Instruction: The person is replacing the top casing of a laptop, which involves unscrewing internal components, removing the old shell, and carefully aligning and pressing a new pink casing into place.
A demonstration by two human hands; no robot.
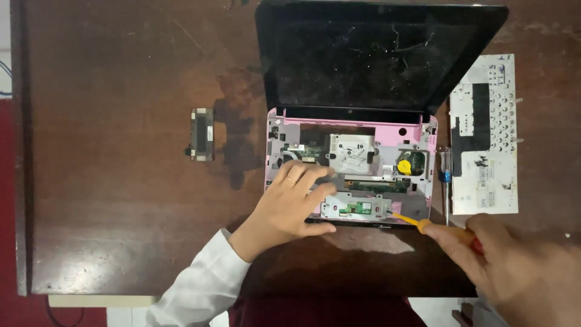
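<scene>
Laptop [351, 163]: lying open near the middle of the worktop [121, 212], pink base stripped of its keyboard, boards and metal plates showing; dark lid [369, 54] tilting back toward the far edge.
Left hand [290, 203]: resting on the front left part of the base, fingers [308, 175] spreading flat over the open frame, thumb lying along the front edge; grip loose, pressing down rather than clasping anything; ring showing on one finger; white sleeve [193, 284] covering the forearm.
Right hand [514, 266]: sitting at the lower right, just off the front right corner of the base; grip closing around the handle of a screwdriver [423, 224].
Screwdriver: orange and red handle, yellow shaft pointing left, tip touching the front right edge of the base beside the small green board [362, 208].
Yellow disc [404, 166]: sitting in the right part of the base, near a round socket.
Keyboard [484, 133]: lying face down on the worktop right of the laptop, white backing with a black patch showing.
Second screwdriver [446, 181]: blue-banded, lying between the laptop and the keyboard, parallel to both.
Small black part [202, 134]: lying well apart on the left side of the worktop.
Worktop: dark brown wood, scratched, carrying a dark stain beside the laptop.
</scene>
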